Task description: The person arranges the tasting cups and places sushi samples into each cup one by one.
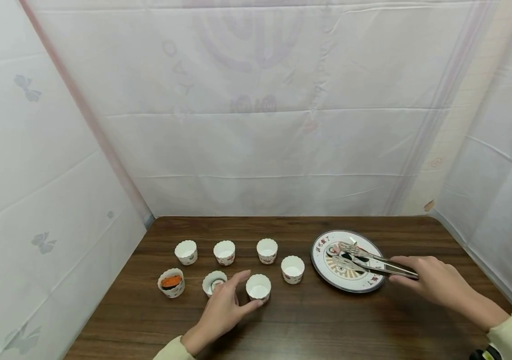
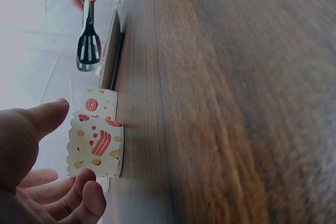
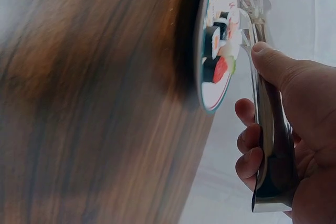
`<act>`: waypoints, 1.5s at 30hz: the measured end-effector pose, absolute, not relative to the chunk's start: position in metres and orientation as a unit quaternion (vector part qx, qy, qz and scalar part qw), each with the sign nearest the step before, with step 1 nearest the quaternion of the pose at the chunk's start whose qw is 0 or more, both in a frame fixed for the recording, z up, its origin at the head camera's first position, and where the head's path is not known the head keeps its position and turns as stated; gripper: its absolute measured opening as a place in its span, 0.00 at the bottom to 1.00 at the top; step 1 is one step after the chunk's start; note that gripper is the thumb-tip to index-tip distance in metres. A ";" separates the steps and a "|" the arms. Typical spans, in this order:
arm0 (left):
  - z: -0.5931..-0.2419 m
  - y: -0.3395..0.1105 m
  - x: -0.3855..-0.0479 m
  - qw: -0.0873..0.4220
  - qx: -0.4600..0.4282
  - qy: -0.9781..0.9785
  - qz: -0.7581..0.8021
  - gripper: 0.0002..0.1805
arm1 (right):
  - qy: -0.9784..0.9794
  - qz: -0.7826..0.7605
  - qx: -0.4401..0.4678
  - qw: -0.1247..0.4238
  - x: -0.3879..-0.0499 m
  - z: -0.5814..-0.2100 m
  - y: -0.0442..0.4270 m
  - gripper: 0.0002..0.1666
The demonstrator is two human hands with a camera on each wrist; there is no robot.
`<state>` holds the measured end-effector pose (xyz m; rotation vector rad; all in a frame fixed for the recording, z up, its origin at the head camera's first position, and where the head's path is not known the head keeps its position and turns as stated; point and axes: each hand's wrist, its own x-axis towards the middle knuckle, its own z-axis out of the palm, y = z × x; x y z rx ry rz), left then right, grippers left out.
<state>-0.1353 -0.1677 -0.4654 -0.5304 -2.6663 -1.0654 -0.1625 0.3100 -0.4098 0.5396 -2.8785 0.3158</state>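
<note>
My right hand (image 1: 436, 282) grips metal tongs (image 1: 391, 267), whose slotted ends are over a round plate (image 1: 350, 285). Several sushi pieces (image 3: 212, 43) lie on that plate in the right wrist view. My left hand (image 1: 223, 309) is spread beside a white paper cup (image 1: 258, 288), thumb near its front edge; whether it touches the cup I cannot tell. In the left wrist view the patterned cup (image 2: 97, 148) stands between the thumb and the relaxed fingers. Behind the left hand, another cup (image 1: 211, 280) contains a white-and-dark roll, partly hidden.
At the left, a cup (image 1: 172, 290) holds an orange-topped piece. Three cups form a back row: left (image 1: 187, 256), middle (image 1: 225, 257), right (image 1: 267, 255). Another cup (image 1: 292, 274) stands just left of the plate. White cloth (image 1: 256, 150) hangs behind the wooden table (image 1: 310, 330).
</note>
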 end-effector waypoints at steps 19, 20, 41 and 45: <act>-0.468 -0.165 -0.138 0.105 -0.147 -0.922 -0.344 0.33 | -0.978 0.100 0.153 0.103 -0.147 -0.427 0.342 0.29; -0.468 -0.165 -0.138 0.106 -0.146 -0.922 -0.343 0.32 | -0.978 0.100 0.151 0.102 -0.146 -0.428 0.343 0.29; -0.471 -0.164 -0.139 0.115 -0.143 -0.925 -0.334 0.28 | -0.980 0.110 0.135 0.094 -0.136 -0.433 0.353 0.27; -0.471 -0.165 -0.139 0.115 -0.144 -0.924 -0.336 0.28 | -0.982 0.112 0.128 0.087 -0.136 -0.433 0.353 0.28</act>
